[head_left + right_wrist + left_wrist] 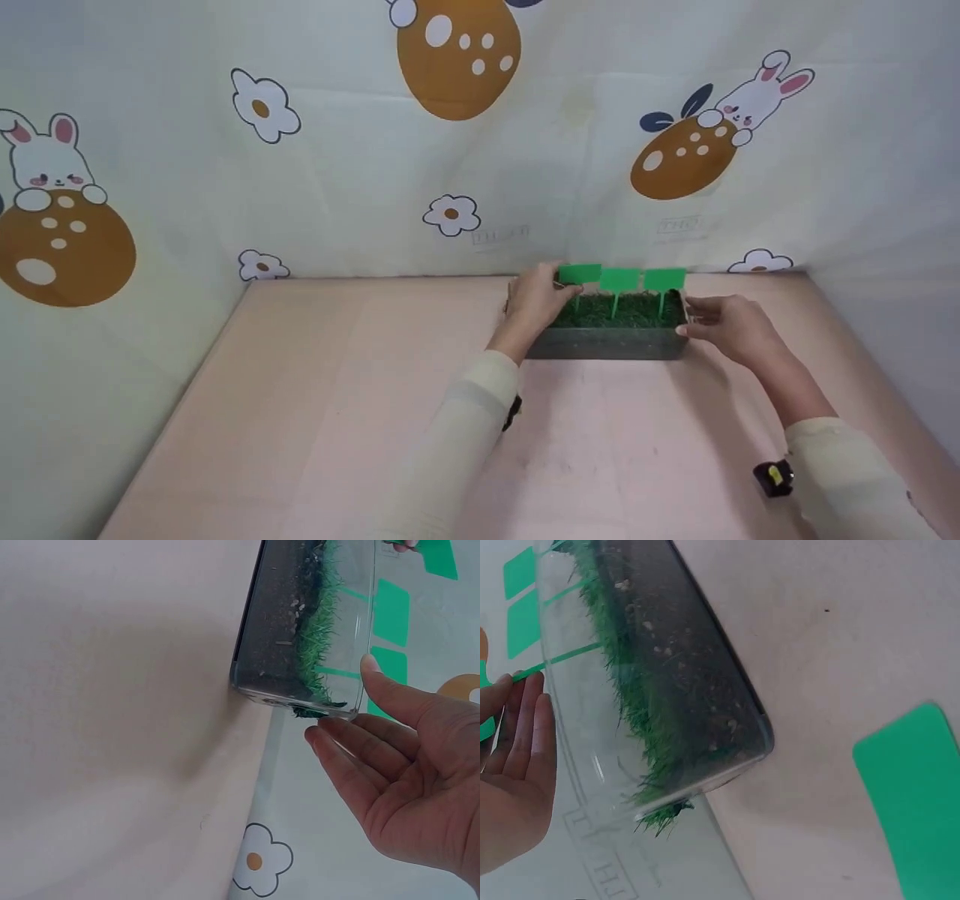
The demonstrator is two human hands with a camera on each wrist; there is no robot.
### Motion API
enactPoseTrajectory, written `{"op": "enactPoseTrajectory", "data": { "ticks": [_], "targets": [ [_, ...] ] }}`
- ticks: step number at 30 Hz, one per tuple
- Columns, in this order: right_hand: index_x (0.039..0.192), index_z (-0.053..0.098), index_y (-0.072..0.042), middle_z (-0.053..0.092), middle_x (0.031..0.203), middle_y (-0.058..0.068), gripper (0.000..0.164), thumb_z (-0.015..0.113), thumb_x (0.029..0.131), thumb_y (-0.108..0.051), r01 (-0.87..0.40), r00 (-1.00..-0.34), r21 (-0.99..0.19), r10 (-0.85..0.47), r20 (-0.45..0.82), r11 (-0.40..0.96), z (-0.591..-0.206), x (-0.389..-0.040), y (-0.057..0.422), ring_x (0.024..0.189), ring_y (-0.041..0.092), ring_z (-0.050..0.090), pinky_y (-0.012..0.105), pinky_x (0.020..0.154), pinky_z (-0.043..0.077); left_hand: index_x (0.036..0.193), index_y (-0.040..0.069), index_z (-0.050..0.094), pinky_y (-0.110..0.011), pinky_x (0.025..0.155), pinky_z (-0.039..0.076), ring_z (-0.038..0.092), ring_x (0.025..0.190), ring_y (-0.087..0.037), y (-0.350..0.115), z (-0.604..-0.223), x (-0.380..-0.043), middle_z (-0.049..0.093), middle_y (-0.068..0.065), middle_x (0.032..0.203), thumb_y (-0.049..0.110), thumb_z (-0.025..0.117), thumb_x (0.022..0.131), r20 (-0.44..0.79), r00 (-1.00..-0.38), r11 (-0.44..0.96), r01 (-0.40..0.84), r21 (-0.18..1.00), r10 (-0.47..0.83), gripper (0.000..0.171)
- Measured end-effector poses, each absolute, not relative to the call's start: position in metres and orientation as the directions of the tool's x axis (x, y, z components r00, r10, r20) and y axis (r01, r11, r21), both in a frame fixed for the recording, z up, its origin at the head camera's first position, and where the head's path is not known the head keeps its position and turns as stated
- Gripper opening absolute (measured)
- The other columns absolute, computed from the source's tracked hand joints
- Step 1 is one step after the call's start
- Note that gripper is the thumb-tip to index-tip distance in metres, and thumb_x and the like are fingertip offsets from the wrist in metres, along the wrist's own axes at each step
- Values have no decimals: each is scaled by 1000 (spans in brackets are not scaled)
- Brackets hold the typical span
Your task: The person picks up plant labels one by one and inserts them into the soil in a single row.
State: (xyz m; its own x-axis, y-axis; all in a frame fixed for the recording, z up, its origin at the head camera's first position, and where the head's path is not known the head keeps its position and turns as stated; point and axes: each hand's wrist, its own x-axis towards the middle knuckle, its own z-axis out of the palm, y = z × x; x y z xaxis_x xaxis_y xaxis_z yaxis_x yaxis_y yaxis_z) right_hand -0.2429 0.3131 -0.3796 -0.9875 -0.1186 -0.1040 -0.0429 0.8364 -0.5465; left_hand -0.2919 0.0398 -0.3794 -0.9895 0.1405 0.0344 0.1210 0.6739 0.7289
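Observation:
A clear rectangular planter box (607,344) with dark soil and green grass (630,705) stands near the back wall. Three green plant labels on thin stems rise from the grass: a left one (580,274), a middle one (620,280) and a right one (665,280). My left hand (536,300) pinches the left label's stem (570,656) between thumb and fingertips, above the rim. At the other end, my right hand (739,330) holds the box, its thumb on the rim and its fingers along the end wall (300,705).
A pale patterned cloth wall (360,180) rises right behind the box. The pinkish tabletop (337,420) extends in front and to the left. A flat green piece with rounded corners (915,795) shows at the right of the left wrist view.

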Motion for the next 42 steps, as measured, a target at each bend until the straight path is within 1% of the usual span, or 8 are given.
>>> {"op": "enactPoseTrajectory", "data": {
  "ticks": [4, 6, 10, 17, 24, 30, 36, 42],
  "targets": [
    [143, 47, 5, 56, 137, 27, 66, 72, 92, -27, -34, -987, -549, -113, -111, 835, -380, -244, 311, 126, 44, 56, 60, 104, 43, 136, 21, 62, -46, 110, 40, 65, 114, -19, 41, -384, -294, 70, 0, 125, 30, 71, 93, 16, -988, 701, 119, 703, 152, 44],
    [143, 47, 5, 56, 136, 28, 66, 72, 92, -27, -33, -987, -549, -113, -113, 835, -380, -245, 311, 126, 45, 56, 60, 105, 42, 135, 19, 63, -43, 108, 44, 65, 115, -19, 41, -386, -294, 69, -1, 127, 28, 71, 93, 13, -986, 693, 125, 710, 164, 44],
    [144, 46, 6, 55, 137, 29, 66, 72, 92, -27, -23, -987, -551, -107, -120, 834, -380, -244, 312, 127, 46, 55, 61, 105, 42, 130, 17, 66, -36, 93, 54, 67, 110, -17, 44, -387, -295, 71, -2, 122, 25, 70, 94, 15, -982, 677, 140, 723, 187, 37],
    [143, 47, 5, 57, 135, 28, 66, 72, 92, -27, -44, -989, -554, -116, -96, 831, -381, -243, 313, 126, 44, 56, 60, 105, 42, 134, 17, 64, -39, 101, 51, 65, 117, -19, 46, -388, -298, 69, -3, 128, 24, 70, 94, -8, -986, 680, 108, 726, 166, 41],
    [143, 47, 6, 59, 133, 28, 65, 73, 92, -26, -50, -990, -557, -115, -84, 829, -382, -244, 313, 124, 45, 57, 61, 105, 42, 128, 17, 68, -36, 93, 54, 66, 107, -16, 44, -392, -300, 72, -2, 119, 25, 69, 94, -10, -983, 694, 121, 709, 181, 35],
    [143, 46, 6, 57, 135, 29, 68, 74, 91, -28, -30, -990, -565, -104, -99, 824, -383, -244, 313, 126, 46, 56, 60, 104, 42, 133, 19, 65, -40, 102, 49, 64, 116, -18, 43, -390, -302, 70, -1, 125, 27, 69, 94, 0, -984, 740, 134, 659, 178, 39],
    [143, 47, 5, 57, 134, 28, 66, 73, 92, -27, -29, -990, -563, -100, -95, 826, -383, -244, 313, 125, 45, 57, 60, 105, 43, 133, 22, 64, -45, 109, 41, 63, 117, -18, 44, -392, -303, 71, 1, 124, 31, 69, 94, -6, -986, 778, 126, 615, 165, 41],
    [143, 47, 5, 58, 134, 28, 66, 73, 92, -27, -29, -990, -561, -100, -98, 828, -383, -243, 313, 126, 45, 56, 60, 105, 43, 130, 20, 67, -38, 100, 50, 65, 107, -14, 45, -393, -304, 72, 1, 121, 29, 70, 93, -30, -988, 757, 96, 646, 151, 38]
  ]
}}
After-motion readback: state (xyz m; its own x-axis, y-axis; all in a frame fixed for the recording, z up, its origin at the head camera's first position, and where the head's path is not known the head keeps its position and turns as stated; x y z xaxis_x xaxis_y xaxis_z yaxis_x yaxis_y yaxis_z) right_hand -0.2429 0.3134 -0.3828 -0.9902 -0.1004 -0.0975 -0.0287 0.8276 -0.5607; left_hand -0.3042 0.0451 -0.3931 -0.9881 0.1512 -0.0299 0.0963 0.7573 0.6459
